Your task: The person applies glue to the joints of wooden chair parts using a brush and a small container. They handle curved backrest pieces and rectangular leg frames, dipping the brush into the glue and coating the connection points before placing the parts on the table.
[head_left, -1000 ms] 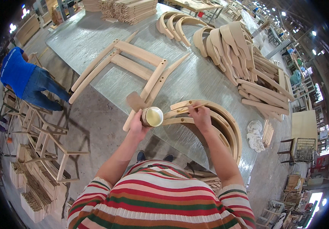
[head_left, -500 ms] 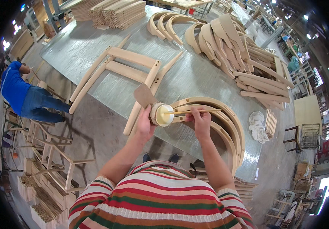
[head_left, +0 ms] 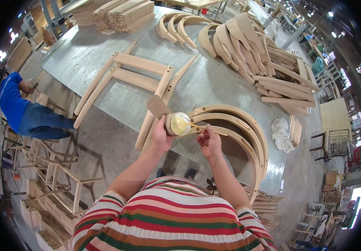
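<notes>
My left hand (head_left: 162, 136) is wrapped round a small cup (head_left: 171, 125) of pale yellow, creamy liquid, tilted so that its mouth faces right. A flat brown paddle-like piece (head_left: 158, 106) sticks out from the cup's far left side; how it is joined I cannot tell. Between the thumb and fingers of my right hand (head_left: 210, 144) is a thin wooden stick (head_left: 198, 126), its left end in the liquid. Just right of the cup lie nested curved wooden rails (head_left: 230, 118) with holes in them. Behind my left hand rests a wooden chair frame (head_left: 143, 78).
A large grey table (head_left: 80, 48) carries stacked slats (head_left: 124, 16), curved parts (head_left: 176, 27), a heap of chair parts (head_left: 247, 50) and a white rag (head_left: 282, 134). At the left, a person in blue (head_left: 15, 100) bends near wooden chair frames (head_left: 55, 163) on the floor.
My right hand has moved slightly left and down, its palm turned up more, and the stick now slopes down to the right. The person in blue has shifted slightly.
</notes>
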Demonstrator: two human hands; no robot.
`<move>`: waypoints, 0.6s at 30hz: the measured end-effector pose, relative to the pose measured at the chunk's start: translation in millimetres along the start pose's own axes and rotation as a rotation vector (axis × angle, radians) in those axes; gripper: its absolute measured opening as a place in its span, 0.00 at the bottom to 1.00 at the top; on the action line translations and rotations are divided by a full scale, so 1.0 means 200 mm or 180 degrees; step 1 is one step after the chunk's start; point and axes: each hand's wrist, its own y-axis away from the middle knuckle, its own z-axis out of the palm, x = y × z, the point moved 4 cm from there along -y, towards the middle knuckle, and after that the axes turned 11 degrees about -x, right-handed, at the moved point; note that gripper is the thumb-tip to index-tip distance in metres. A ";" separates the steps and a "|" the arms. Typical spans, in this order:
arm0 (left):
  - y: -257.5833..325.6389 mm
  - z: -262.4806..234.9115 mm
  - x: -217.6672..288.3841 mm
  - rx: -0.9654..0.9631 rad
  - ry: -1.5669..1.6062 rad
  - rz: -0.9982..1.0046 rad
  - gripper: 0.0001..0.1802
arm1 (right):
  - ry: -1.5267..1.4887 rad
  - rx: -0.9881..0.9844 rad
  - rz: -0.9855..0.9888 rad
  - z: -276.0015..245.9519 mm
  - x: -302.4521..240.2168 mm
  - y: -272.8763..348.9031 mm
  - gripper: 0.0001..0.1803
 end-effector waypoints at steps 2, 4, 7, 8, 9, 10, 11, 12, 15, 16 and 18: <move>0.00 -0.02 -0.01 -0.0014 -0.0095 -0.0029 0.21 | 0.0343 -0.0068 -0.0500 0.01 -0.11 0.00 0.10; 0.00 -0.07 -0.02 0.0111 -0.0008 -0.0074 0.21 | 0.1040 -0.0050 -0.1073 0.02 -0.27 0.03 0.10; 0.00 -0.17 0.01 0.0053 0.0045 0.0032 0.21 | 0.2750 0.0064 -0.1611 0.06 -0.43 0.11 0.09; 0.00 -0.20 0.01 -0.0007 0.0052 0.0096 0.21 | 0.3169 0.0045 -0.1630 0.07 -0.44 0.11 0.09; 0.00 -0.23 0.02 0.0088 0.0082 0.0099 0.21 | 0.3583 0.0022 -0.1650 0.09 -0.44 0.12 0.10; 0.01 -0.26 0.02 0.0186 0.0112 0.0107 0.21 | 0.4027 0.0056 -0.1611 0.11 -0.42 0.12 0.10; 0.01 -0.28 0.02 0.0287 0.0142 0.0118 0.21 | 0.4226 -0.0076 -0.1613 0.14 -0.40 0.12 0.10; 0.02 -0.28 0.02 0.0281 0.0121 0.0083 0.21 | 0.4424 -0.0188 -0.1616 0.14 -0.37 0.11 0.10; 0.05 -0.27 0.03 0.0283 0.0045 0.0010 0.21 | 0.4963 -0.0442 -0.1638 0.16 -0.31 0.09 0.11; 0.05 -0.27 0.03 0.0293 0.0010 0.0000 0.22 | 0.5111 -0.0566 -0.1760 0.18 -0.30 0.08 0.11; 0.07 -0.28 0.05 0.0301 -0.0046 0.0001 0.23 | 0.5355 -0.0742 -0.1992 0.22 -0.28 0.08 0.12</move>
